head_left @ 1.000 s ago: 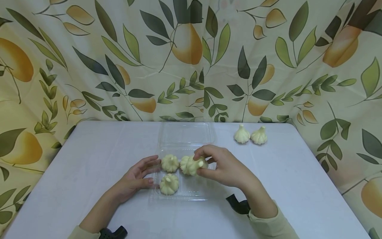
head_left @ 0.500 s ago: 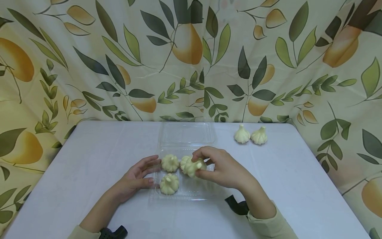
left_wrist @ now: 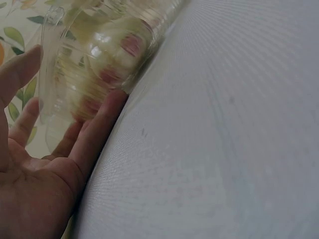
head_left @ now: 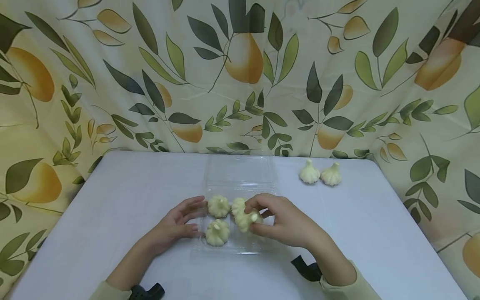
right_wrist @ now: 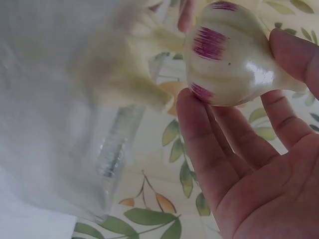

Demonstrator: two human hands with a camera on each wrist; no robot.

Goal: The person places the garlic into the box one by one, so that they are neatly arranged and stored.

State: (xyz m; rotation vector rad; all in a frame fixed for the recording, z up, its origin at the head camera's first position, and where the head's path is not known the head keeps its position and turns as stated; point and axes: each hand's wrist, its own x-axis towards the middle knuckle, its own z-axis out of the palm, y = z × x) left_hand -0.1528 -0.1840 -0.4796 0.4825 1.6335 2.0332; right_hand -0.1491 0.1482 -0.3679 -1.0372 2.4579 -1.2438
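My right hand [head_left: 283, 218] pinches a garlic bulb [head_left: 245, 221] between thumb and fingers, over the right part of a clear plastic clamshell box [head_left: 240, 246]. In the right wrist view, the held garlic bulb [right_wrist: 224, 55] shows purple streaks and lies tilted, its stem toward the thumb. Just behind it another garlic bulb [head_left: 237, 205] sits in the box, partly hidden. Two bulbs stand along the box's left side, the rear one [head_left: 218, 206] and the front one [head_left: 217, 232]. My left hand [head_left: 174, 223] has its fingers loosely extended against the box's left wall.
Two more garlic bulbs, one [head_left: 309, 172] beside the other [head_left: 331, 174], stand at the back right of the white table [head_left: 150, 179]. The box's lid [head_left: 240, 168] lies folded back toward the rear edge. A fruit-patterned cloth [head_left: 240, 104] hangs behind.
The head view has shifted slightly. My right hand has brought its garlic bulb a little toward the front of the box, showing more of the bulb behind. My left hand stays at the box.
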